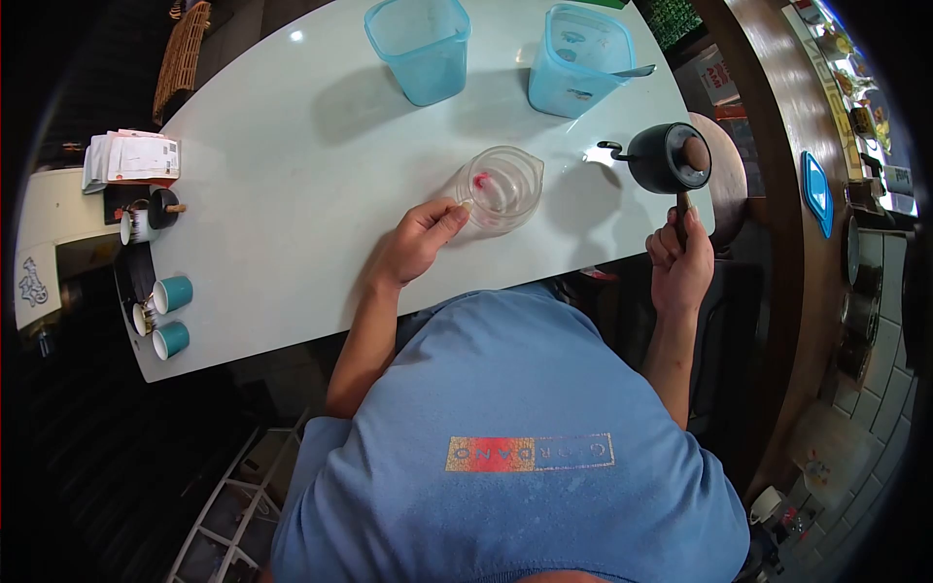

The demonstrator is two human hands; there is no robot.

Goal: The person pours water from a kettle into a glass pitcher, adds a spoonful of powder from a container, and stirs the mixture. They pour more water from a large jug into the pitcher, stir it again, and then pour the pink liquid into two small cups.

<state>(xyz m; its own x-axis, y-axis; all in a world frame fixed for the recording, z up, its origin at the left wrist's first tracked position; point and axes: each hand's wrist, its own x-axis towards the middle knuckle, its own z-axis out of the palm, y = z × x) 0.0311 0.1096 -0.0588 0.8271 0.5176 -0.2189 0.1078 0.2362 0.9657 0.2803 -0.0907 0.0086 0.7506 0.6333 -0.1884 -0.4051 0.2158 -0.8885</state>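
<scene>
Right now the left hand (pixel 420 238) rests on the white table (pixel 292 175), fingers curled loosely, its fingertips touching the side of a clear glass jug (pixel 501 187), likely to keep it from sliding. The jug stands upright near the table's edge (something small and pink sits inside). The right hand (pixel 680 257) is closed tight around the handle of a black kettle (pixel 666 157), which is just beside the jug, spout turned toward it.

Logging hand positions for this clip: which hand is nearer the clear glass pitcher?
Left. The left hand touches the clear glass pitcher at its near rim, while the right hand is off to its right, gripping the black kettle's handle.
</scene>
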